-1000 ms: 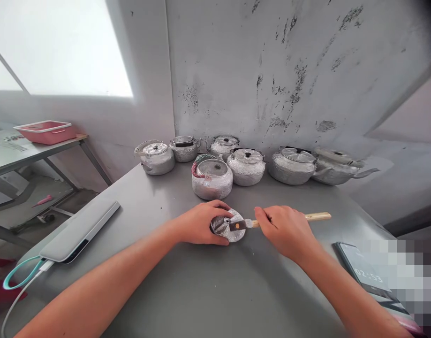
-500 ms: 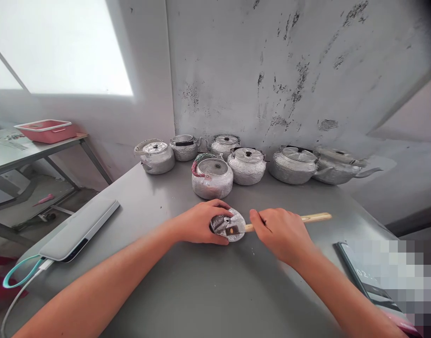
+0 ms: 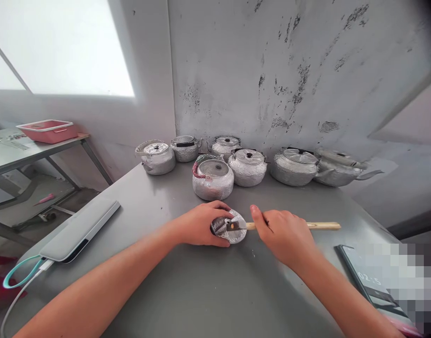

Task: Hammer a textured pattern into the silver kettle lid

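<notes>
My left hand (image 3: 203,223) grips a small round kettle lid (image 3: 240,235) by its left edge, with the lid's hollow inside facing up on the table. A hammer (image 3: 324,226) with a pale wooden handle is in my right hand (image 3: 287,234), fingers wrapped round the shaft. Its dark metal head lies over the middle of the lid, close to a small fitting there; whether it touches cannot be made out. Just behind the lid stands a lidless aluminium kettle (image 3: 213,188) with a red and green wrapped handle.
Several dented aluminium kettles stand along the wall, among them a lidded one (image 3: 248,173) and a long-spouted one (image 3: 336,173). A grey power bank (image 3: 81,230) with a cable lies left, a phone (image 3: 356,267) right. A pink basket (image 3: 49,131) sits on a side table.
The hammer has swung slightly, its handle end dropping and shifting right so that the shaft lies nearly level. My left hand and the lid have stayed almost in place.
</notes>
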`<state>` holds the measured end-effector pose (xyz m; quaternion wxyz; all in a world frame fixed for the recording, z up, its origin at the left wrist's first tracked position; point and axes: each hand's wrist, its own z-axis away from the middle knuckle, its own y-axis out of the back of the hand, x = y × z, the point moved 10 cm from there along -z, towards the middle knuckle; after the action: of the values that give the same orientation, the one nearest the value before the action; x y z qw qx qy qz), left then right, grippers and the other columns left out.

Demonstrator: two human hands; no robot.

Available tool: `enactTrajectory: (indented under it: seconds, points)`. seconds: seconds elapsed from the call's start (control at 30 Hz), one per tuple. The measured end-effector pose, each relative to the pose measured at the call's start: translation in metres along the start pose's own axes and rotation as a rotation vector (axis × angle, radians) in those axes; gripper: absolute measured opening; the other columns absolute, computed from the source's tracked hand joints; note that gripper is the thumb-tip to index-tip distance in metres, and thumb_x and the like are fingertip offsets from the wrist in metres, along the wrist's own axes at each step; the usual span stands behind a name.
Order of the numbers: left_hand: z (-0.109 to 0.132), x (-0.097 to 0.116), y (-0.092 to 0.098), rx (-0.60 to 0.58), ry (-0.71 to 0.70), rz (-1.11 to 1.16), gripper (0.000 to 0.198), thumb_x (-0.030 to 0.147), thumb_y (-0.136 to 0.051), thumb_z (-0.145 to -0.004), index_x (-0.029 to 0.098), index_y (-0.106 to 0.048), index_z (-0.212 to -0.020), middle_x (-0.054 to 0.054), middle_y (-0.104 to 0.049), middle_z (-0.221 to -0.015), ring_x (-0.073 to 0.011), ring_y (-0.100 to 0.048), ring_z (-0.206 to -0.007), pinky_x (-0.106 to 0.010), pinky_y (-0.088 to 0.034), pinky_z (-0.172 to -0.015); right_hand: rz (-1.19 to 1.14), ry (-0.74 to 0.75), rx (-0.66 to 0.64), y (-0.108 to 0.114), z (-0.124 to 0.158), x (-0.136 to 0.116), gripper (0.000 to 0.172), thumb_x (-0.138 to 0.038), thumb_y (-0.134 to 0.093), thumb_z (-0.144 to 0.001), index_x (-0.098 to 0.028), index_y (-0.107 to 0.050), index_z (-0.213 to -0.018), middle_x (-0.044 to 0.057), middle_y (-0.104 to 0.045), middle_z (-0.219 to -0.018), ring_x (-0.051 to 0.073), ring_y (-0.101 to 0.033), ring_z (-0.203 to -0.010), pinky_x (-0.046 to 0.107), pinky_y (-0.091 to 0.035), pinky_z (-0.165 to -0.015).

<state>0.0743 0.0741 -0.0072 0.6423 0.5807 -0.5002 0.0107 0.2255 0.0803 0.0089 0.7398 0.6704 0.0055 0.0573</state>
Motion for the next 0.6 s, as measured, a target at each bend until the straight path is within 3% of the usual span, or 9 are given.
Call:
enactTrajectory:
  seconds: [0.27,0.6]
  points:
    - [0.002,0.004,0.001,0.054,-0.002,-0.068,0.064,0.05,-0.085,-0.072,0.029,-0.065,-0.13,-0.008,-0.056,-0.137,-0.0286,-0.061,-0.12,-0.039,-0.049,-0.105,-0.038,-0.127,0.07,0.009,-0.004,0.023,0.027,-0.043,-0.059,-0.101,-0.018,-0.071,-0.099,0.003,-0.075,-0.096,0.018,-0.071,-0.082,0.038,-0.059,-0.078]
    - [0.007,0.014,-0.003,-0.012,-0.036,-0.162,0.081,0.052,-0.087,-0.066,0.03,-0.058,-0.138,-0.008,-0.049,-0.15,-0.0351,-0.049,-0.135,-0.047,-0.042,-0.114,-0.072,-0.16,0.055,0.005,-0.007,0.03,0.026,-0.042,-0.06,-0.1,-0.018,-0.071,-0.105,0.004,-0.075,-0.101,0.018,-0.071,-0.084,0.038,-0.059,-0.078]
